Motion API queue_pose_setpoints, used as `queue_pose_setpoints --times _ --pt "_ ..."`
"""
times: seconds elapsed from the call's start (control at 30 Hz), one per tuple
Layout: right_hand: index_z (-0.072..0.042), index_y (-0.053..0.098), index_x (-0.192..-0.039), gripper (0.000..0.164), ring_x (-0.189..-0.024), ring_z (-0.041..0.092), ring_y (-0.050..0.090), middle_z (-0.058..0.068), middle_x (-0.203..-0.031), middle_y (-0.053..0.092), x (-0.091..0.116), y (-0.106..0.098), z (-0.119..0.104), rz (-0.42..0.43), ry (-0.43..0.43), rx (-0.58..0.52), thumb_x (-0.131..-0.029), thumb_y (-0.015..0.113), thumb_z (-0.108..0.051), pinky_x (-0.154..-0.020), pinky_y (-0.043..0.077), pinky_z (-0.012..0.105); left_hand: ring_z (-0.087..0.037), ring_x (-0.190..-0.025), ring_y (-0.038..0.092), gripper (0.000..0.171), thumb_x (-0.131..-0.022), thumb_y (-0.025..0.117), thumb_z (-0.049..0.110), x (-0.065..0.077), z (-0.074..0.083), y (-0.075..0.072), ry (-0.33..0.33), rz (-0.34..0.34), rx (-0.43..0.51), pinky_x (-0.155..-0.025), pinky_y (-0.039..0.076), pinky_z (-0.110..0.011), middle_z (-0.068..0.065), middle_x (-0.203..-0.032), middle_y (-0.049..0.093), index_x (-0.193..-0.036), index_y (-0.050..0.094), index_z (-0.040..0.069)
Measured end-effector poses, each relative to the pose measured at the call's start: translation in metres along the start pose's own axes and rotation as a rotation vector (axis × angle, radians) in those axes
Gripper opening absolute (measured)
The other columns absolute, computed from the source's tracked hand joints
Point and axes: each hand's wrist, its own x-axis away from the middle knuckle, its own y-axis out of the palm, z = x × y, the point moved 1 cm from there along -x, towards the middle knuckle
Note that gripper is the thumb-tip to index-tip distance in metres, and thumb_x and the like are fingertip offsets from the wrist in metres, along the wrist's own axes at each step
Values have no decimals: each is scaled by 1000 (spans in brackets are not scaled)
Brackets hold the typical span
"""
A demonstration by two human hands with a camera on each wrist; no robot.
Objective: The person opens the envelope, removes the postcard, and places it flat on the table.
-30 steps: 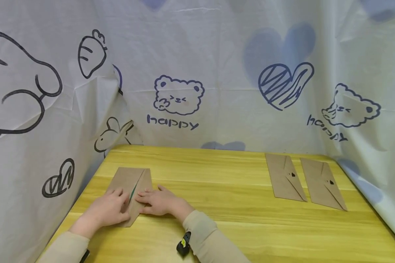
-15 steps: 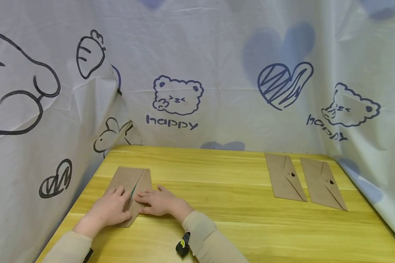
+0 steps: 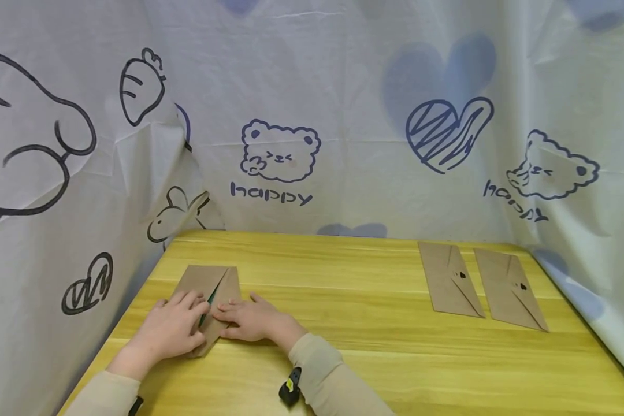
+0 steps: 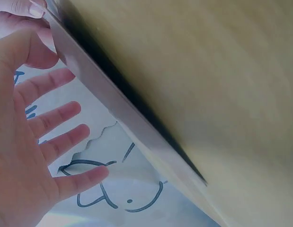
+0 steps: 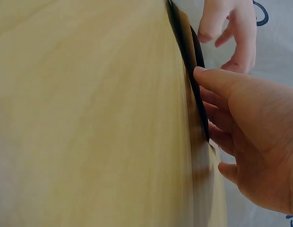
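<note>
A brown paper envelope (image 3: 197, 278) lies at the left of the table, with a slanting gap along its flap where something dark green (image 3: 211, 299) shows. My left hand (image 3: 163, 330) rests on its left part, covering the lower left. In the left wrist view the fingers of that hand (image 4: 23, 142) are spread beside the envelope's edge (image 4: 96, 90). From the other side, my right hand (image 3: 251, 319) presses the flap just right of the gap. The right wrist view shows the right hand's (image 5: 260, 132) thumb and fingers extended against the paper.
Two more brown envelopes (image 3: 442, 286) (image 3: 512, 294), each with a small black mark, lie side by side at the far right of the yellow wood-grain table (image 3: 353, 323). White printed cloth (image 3: 364, 173) hangs behind and at both sides. A black strap device (image 3: 290, 388) sits on my right wrist.
My left hand's fingers have shifted and lifted slightly along the gap, which looks wider with more green showing. The right hand stays in place.
</note>
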Motion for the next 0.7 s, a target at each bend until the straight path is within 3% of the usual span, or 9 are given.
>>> queue_pose_setpoints --times 0.3,0.5,0.7 --pt "-41 26 -152 54 -149 3 21 -20 -159 21 0 1 -1 -5 1 -6 -101 37 -54 -124 15 46 -32 -130 45 28 -76 68 35 1 -3 -1 -5 19 0 -95 37 -72 -7 -132 56 -103 65 25" --pt "-41 28 -151 53 -148 3 22 -20 -159 23 1 1 -2 -5 4 12 -100 37 -54 -123 17 45 -36 -134 43 31 -81 71 43 3 -7 -2 -13 38 -4 -99 33 -73 -7 -132 58 -104 63 24" --pt "-39 33 -150 52 -146 3 29 -18 -157 31 -2 -2 -2 16 -31 119 -100 39 -54 -121 26 41 -34 -133 46 32 -80 72 40 4 -9 -1 12 70 -31 -99 36 -70 -6 -129 60 -106 64 22"
